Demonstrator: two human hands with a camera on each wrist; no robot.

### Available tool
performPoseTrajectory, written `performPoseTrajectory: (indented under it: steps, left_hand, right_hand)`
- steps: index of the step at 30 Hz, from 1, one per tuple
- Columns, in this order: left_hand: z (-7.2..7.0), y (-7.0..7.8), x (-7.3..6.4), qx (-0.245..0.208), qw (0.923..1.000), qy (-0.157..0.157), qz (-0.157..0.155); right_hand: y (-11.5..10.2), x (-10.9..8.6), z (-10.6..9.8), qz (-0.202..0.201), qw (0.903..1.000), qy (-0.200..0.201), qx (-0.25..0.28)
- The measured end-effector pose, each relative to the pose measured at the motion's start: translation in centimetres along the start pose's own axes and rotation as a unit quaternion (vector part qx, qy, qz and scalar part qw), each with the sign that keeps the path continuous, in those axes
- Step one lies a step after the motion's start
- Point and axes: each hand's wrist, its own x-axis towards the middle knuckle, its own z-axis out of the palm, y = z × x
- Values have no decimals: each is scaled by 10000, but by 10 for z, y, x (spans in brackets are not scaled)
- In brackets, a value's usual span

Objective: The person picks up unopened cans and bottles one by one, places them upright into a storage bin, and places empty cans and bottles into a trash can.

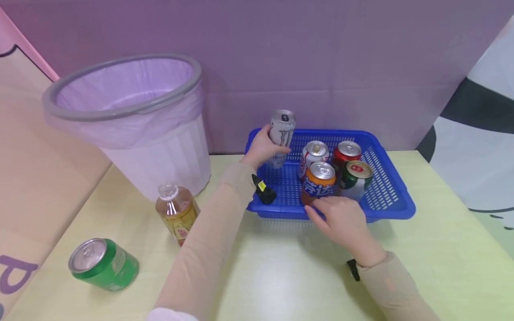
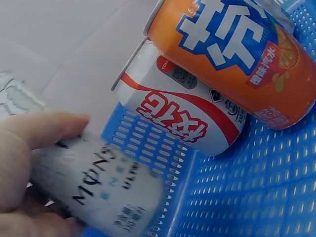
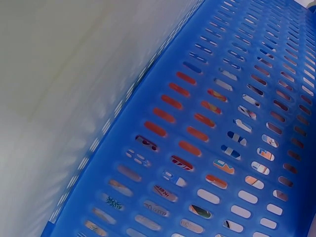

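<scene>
In the head view my left hand (image 1: 263, 147) grips a tall white Monster can (image 1: 283, 129) at the basket's back left. The can's lower end is inside the blue plastic basket (image 1: 391, 178); whether it touches the floor I cannot tell. The left wrist view shows thumb and fingers around the same Monster can (image 2: 108, 187). My right hand (image 1: 341, 218) holds the basket's front rim, its fingertips partly hidden. Beside them in the basket stand an orange soda can (image 1: 319, 180), a white-and-red can (image 1: 307, 158), a red can (image 1: 341, 154) and a dark green can (image 1: 353, 183).
A waste bin (image 1: 160, 151) with a purple liner stands at the back left. In front of it are a plastic bottle (image 1: 176, 211) of amber drink, near my left forearm, and a green can (image 1: 108, 265) lying tilted. A purple-covered wall (image 1: 361, 67) rises behind the basket.
</scene>
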Motion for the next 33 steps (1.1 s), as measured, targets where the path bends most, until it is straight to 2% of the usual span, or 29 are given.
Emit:
performPoseTrajectory:
  steps: [3,6,16,20,23,28,33]
  left_hand:
    - [0,-1,-1,306,9986,-430,1]
    - [0,-1,-1,494,9962,-709,-72]
    - [-1,-3,-2,810,9877,-1158,-664]
    - [-2,-4,-2,919,9836,-1348,-772]
    - [-2,-5,-3,1021,9806,-1524,-686]
    - [-2,-6,-2,1160,9786,-1616,-519]
    - [-2,-6,-3,1126,9794,-1560,-614]
  right_hand:
    - [0,0,0,10,10000,-9,-2]
    - [0,-1,0,34,10000,-30,11]
    - [-2,1,-3,57,9999,-96,15]
    - [-2,1,-3,48,9999,-125,3]
    - [-2,1,-2,55,9999,-146,-14]
    - [-1,0,-2,58,9999,-119,-12]
    - [-1,0,-1,47,9999,-96,-17]
